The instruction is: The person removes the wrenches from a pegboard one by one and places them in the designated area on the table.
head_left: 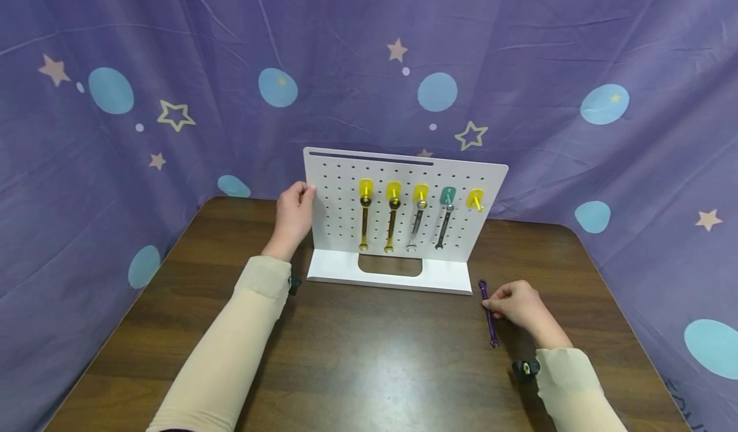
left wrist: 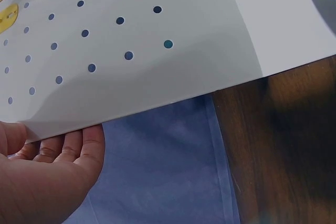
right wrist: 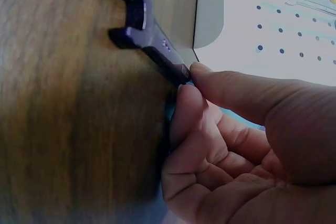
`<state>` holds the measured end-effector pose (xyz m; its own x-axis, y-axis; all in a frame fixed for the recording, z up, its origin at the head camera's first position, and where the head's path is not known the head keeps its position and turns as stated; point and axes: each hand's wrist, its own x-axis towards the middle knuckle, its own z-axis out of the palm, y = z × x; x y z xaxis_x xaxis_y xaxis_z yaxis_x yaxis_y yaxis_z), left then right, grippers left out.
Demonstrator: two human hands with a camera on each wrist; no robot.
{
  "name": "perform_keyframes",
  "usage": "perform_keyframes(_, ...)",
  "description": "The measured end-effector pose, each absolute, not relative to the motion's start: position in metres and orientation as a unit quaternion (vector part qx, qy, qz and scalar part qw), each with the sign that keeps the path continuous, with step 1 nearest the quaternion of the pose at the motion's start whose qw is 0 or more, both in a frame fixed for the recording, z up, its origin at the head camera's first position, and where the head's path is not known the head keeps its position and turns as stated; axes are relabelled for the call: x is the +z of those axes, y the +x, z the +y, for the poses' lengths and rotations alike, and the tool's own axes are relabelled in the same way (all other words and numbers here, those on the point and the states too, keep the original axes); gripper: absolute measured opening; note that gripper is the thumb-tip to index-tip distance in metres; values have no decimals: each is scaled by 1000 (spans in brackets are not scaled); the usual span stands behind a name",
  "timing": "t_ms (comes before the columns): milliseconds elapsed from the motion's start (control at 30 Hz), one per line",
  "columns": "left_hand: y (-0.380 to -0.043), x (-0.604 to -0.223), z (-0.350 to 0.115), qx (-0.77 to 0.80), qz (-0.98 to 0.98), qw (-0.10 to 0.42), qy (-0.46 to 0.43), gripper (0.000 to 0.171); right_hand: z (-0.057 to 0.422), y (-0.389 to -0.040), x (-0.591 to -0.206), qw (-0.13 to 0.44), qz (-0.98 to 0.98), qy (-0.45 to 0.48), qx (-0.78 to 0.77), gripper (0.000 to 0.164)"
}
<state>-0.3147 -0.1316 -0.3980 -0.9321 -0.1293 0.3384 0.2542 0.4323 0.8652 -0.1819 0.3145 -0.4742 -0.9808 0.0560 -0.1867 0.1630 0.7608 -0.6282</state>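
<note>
My right hand (head_left: 521, 305) pinches a purple combination wrench (head_left: 489, 316) between thumb and fingertips, at the right of the table. In the right wrist view the wrench's open end (right wrist: 139, 19) points away from the hand. With my left hand (head_left: 295, 214) I grip the left edge of a white pegboard (head_left: 340, 227), thumb on its front and fingers behind. Several wrenches hang on the board: two gold ones, such as this gold wrench (head_left: 364, 224), a silver wrench (head_left: 416, 224) and a darker wrench (head_left: 444, 227). A yellow hook (head_left: 475, 200) at the far right holds nothing.
The pegboard stands on a white base (head_left: 334, 268) with a cut-out, towards the back of a brown wooden table (head_left: 369, 355). A purple curtain (head_left: 357, 54) with stars and dots hangs behind and at both sides.
</note>
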Motion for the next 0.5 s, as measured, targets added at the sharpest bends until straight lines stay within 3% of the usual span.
perform_keyframes(500,-315,-400,-132,-534,-824,183,-41,30,321,-184,-475,59,921,75,-379,27)
